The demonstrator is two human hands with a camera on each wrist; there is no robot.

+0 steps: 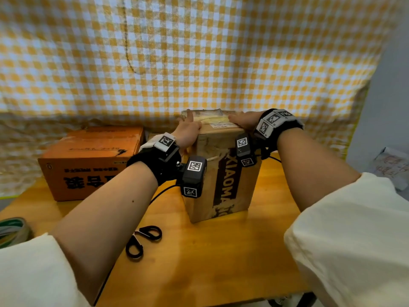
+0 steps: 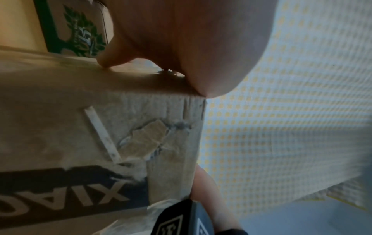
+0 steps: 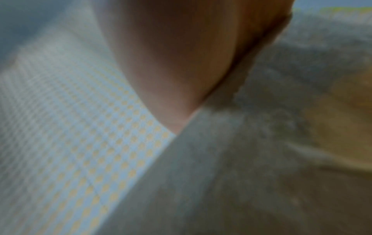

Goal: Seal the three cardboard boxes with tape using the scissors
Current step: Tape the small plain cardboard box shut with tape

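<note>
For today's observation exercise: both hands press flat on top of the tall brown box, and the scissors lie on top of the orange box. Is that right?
Not quite. Both the left hand and right hand do press on the tall brown box, but the scissors lie on the wooden table, not on the orange box. The head view shows it.

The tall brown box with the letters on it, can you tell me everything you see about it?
The tall brown box looks like worn cardboard, standing upright on the wooden table. A dark stripe with pale letters reading XIAOMA runs down its front. Its skin is torn and scuffed near the top, with bits of old tape. A pale label lies on the lid. The left hand and right hand both press flat on its top.
</note>
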